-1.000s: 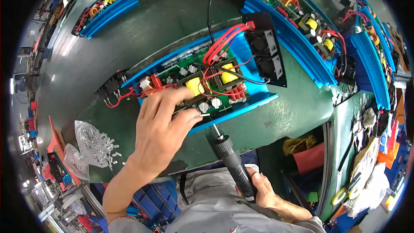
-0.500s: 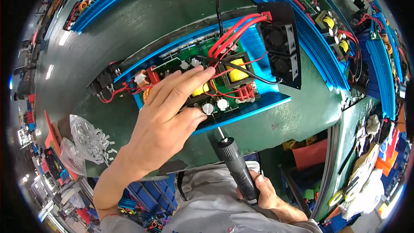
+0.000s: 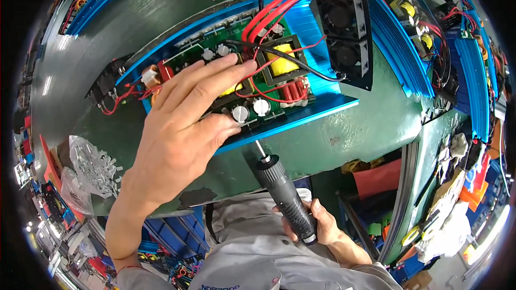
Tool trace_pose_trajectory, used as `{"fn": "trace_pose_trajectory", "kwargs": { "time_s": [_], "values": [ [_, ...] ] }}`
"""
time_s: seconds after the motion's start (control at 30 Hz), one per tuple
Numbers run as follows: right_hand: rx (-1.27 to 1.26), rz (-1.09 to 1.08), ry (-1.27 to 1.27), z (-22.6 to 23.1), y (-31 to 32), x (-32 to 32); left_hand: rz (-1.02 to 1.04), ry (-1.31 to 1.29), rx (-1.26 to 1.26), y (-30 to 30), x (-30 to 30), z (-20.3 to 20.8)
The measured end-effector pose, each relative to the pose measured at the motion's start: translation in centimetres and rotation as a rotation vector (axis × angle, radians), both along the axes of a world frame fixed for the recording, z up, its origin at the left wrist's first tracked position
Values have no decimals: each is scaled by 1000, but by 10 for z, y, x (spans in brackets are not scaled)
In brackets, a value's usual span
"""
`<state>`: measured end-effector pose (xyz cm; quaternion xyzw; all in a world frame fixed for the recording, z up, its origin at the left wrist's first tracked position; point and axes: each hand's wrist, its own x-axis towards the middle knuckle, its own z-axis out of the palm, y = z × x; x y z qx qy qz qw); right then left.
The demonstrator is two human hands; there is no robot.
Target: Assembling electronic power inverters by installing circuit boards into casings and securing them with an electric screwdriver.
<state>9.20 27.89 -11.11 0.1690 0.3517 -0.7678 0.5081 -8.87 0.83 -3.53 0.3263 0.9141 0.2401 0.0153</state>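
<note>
A circuit board (image 3: 277,111) with yellow-wrapped transformers (image 3: 283,63), white-topped capacitors and red wires sits in a blue metal housing (image 3: 322,106) on the bench. My left hand (image 3: 177,121) rests over the left half of the board, its fingers stretched out and its thumb beside a near capacitor (image 3: 240,114). Part of the board is hidden under this hand. My right hand (image 3: 327,225) wraps round the lower end of a black electric screwdriver (image 3: 287,196). The thin shaft points up and left to the housing's near wall; its very tip is hard to make out.
At the housing's right end stands a black panel with two fans (image 3: 344,35). More blue housings (image 3: 400,43) with boards lie at the right, another (image 3: 99,5) at the far left. A clear bag of small pale pieces (image 3: 94,166) lies on the left bench.
The whole scene has shifted left and slightly up in the view. The left hand stays on the board, and the screwdriver stays at the near wall in the right hand.
</note>
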Motion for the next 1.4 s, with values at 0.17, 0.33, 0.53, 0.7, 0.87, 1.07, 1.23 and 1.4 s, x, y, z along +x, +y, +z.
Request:
{"fn": "trace_pose_trajectory", "kwargs": {
  "time_s": [0.17, 0.33, 0.53, 0.7, 0.87, 1.07, 1.23, 1.4],
  "values": [
    [35, -90, 47, 2, -5, 10, -5, -91, 6, -1, 1, 0],
    [124, -93, 147, 7, -7, 13, -39, -103, 13, -2, -3, 4],
    [-252, -133, -150, -11, -5, 21, -37, -132, 122, -4, -3, 2],
    [115, -189, -83, 2, -5, 25, -100, -68, 127, -9, 1, -7],
    [652, -202, 385, 9, 23, 56, 401, -177, 528, -85, -74, 44],
    [713, -150, 440, 8, 20, 43, 1309, -561, 1028, -328, -213, -29],
    [792, -124, 487, 16, 6, 31, 1001, -480, 969, -332, -242, -83],
    [628, -43, 600, -2, 14, 33, 961, -459, 1259, -419, -227, -82]
  ]
}}
